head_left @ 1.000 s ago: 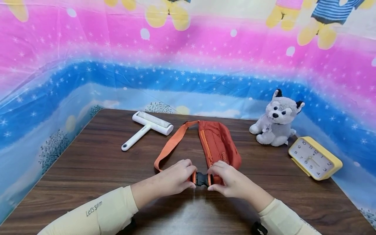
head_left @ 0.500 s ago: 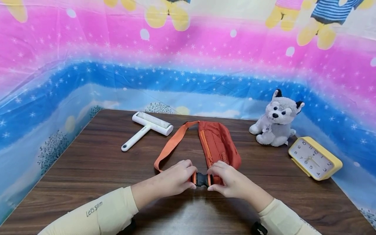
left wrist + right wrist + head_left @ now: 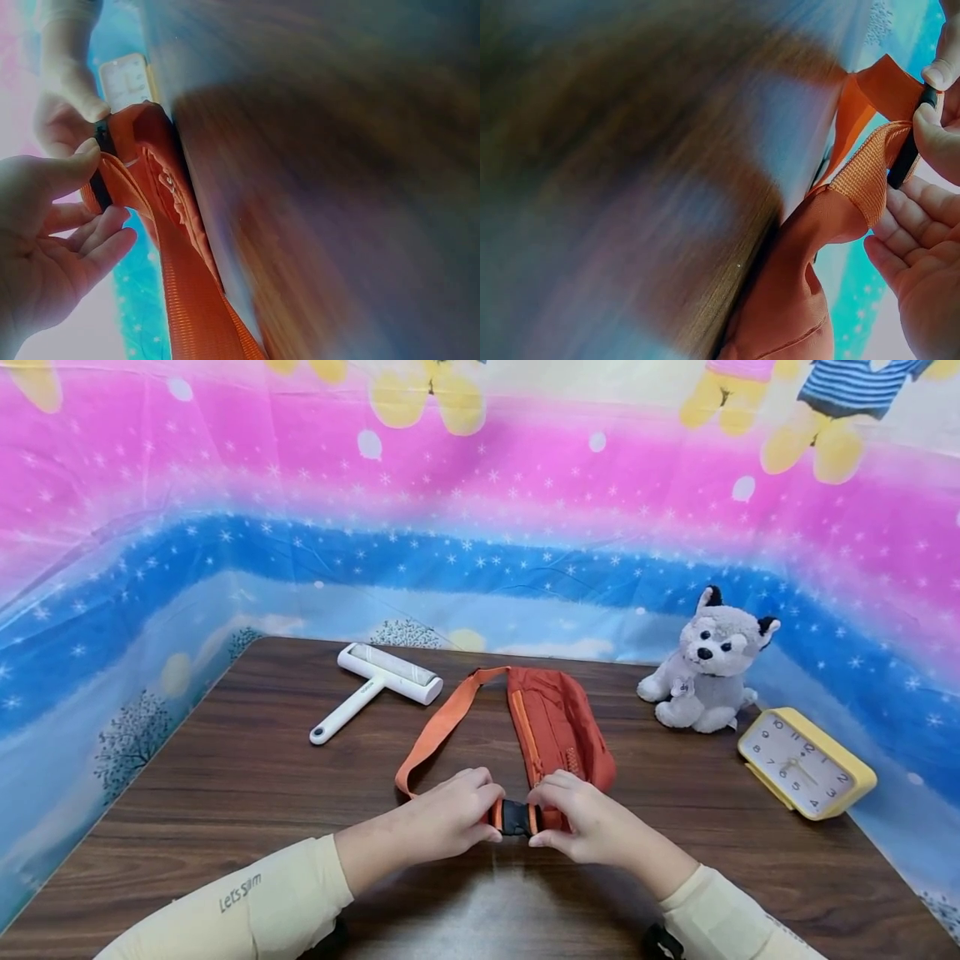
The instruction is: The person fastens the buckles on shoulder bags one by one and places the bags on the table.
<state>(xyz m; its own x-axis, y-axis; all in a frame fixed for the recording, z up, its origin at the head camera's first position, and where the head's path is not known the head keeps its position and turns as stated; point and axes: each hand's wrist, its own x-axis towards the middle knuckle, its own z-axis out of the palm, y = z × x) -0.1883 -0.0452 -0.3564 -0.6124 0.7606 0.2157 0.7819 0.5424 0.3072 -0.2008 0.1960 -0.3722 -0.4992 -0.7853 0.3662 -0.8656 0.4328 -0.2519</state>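
A rust-red waist bag [image 3: 558, 722] lies on the wooden table, its orange strap [image 3: 435, 735] looping out to the left. At the near end of the bag, a black side-release buckle [image 3: 516, 818] is joined, with orange webbing on both sides. My left hand [image 3: 450, 814] pinches the buckle's left end between thumb and fingers. On the opposite end, my right hand [image 3: 585, 818] pinches in the same way. Both wrist views show the buckle [image 3: 101, 187] held off the tabletop, the webbing [image 3: 866, 176] bending down from it to the bag.
A white T-shaped lint roller [image 3: 375, 689] lies left of the strap. Back right sits a grey plush husky [image 3: 705, 668], with a yellow alarm clock [image 3: 806, 764] in front of it. A printed cloth [image 3: 480, 552] hangs behind the table [image 3: 225, 793].
Hands, buckle and bag stay practically where they were. Only a very slight shift of the head view shows.
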